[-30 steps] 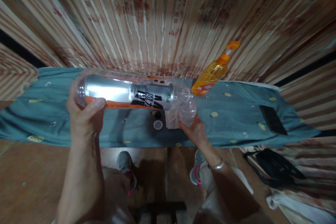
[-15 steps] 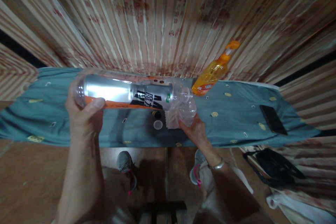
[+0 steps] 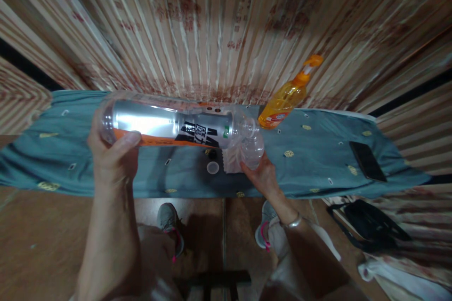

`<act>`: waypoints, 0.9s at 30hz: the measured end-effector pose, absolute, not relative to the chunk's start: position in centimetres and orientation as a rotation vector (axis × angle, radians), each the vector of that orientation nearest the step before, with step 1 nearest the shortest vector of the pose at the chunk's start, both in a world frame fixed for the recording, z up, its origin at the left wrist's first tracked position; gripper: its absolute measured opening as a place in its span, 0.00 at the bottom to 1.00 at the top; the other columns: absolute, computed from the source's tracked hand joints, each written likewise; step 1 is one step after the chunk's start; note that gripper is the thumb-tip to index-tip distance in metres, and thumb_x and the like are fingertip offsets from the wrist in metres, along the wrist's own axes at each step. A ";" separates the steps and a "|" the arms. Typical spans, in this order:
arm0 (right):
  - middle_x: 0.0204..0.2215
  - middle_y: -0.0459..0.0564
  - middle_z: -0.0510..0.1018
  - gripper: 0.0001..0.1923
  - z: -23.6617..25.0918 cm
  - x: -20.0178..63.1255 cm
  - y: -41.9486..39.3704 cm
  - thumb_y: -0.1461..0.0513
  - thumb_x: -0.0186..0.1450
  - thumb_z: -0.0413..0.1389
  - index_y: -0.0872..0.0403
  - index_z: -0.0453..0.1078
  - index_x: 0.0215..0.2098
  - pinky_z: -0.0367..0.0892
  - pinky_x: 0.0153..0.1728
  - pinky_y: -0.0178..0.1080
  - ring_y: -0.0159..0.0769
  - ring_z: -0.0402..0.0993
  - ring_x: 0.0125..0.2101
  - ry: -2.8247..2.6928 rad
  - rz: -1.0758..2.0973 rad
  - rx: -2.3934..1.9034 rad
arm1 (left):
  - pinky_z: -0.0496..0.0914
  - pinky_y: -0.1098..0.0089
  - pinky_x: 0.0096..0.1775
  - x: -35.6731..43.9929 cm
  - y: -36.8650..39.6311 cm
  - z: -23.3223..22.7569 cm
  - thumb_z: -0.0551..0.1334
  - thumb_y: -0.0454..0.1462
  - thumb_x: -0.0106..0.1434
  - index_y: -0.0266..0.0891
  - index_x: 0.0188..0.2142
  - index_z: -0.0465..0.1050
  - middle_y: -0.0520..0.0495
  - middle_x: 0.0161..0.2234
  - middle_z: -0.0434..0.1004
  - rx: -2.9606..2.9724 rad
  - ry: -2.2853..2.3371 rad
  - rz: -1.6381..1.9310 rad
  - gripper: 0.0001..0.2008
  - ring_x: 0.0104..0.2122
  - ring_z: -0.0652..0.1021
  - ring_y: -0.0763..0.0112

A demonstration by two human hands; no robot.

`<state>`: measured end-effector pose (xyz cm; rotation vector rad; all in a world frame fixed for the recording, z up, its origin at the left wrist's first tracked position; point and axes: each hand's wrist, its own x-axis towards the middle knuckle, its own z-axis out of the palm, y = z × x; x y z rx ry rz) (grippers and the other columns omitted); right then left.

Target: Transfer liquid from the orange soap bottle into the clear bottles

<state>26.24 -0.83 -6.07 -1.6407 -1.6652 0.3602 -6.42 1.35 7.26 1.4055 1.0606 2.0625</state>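
Note:
My left hand (image 3: 115, 150) is wrapped round the base end of a large clear plastic drink bottle (image 3: 169, 124) with a silver and orange label. The bottle lies on its side in the air, its neck pointing right. At its mouth is a small clear plastic bottle (image 3: 253, 148), held from below by my right hand (image 3: 263, 174). The two openings meet or nearly meet; which one I cannot tell. Below the large bottle, a translucent round cap (image 3: 213, 167) and a small black cap (image 3: 212, 154) rest on the cloth. A pale scallop-edged cloth (image 3: 233, 162) lies partly behind the small bottle.
A yellow pump bottle (image 3: 282, 103) stands at the table's back edge, right of centre. The phone (image 3: 367, 161) lies at the right end of the green tablecloth (image 3: 310, 178). Behind hangs a patterned curtain (image 3: 219, 33). A black bag (image 3: 370, 225) sits at lower right.

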 end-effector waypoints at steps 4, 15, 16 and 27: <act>0.50 0.65 0.83 0.37 -6.0 26.2 -0.8 0.50 0.58 0.62 0.58 0.66 0.62 0.80 0.49 0.55 0.54 0.83 0.48 -1.668 0.351 -1.643 | 0.67 0.40 0.64 -6.2 1.0 7.5 0.79 0.53 0.36 0.47 0.38 0.78 0.49 0.45 0.81 1.417 1.089 2.076 0.30 0.56 0.79 0.46; 0.48 0.63 0.84 0.36 -6.1 26.2 -0.9 0.50 0.58 0.63 0.55 0.68 0.62 0.80 0.47 0.58 0.55 0.83 0.47 -1.636 0.368 -1.658 | 0.60 0.31 0.58 -5.9 -0.1 7.9 0.68 0.48 0.57 0.44 0.27 0.64 0.42 0.41 0.82 1.625 1.101 1.921 0.16 0.73 0.60 0.50; 0.48 0.64 0.84 0.36 -6.1 26.2 -0.8 0.50 0.58 0.63 0.56 0.68 0.61 0.80 0.47 0.57 0.55 0.84 0.47 -1.638 0.358 -1.656 | 0.61 0.31 0.57 -5.9 -0.1 7.9 0.69 0.48 0.56 0.45 0.26 0.64 0.42 0.41 0.82 1.615 1.105 1.924 0.17 0.74 0.59 0.49; 0.48 0.68 0.84 0.35 -5.8 25.9 -1.0 0.50 0.59 0.62 0.59 0.68 0.60 0.80 0.46 0.58 0.56 0.84 0.47 -1.646 0.326 -1.649 | 0.65 0.36 0.58 -5.8 0.1 8.0 0.72 0.51 0.53 0.45 0.31 0.73 0.44 0.46 0.83 1.545 1.110 1.944 0.16 0.69 0.68 0.48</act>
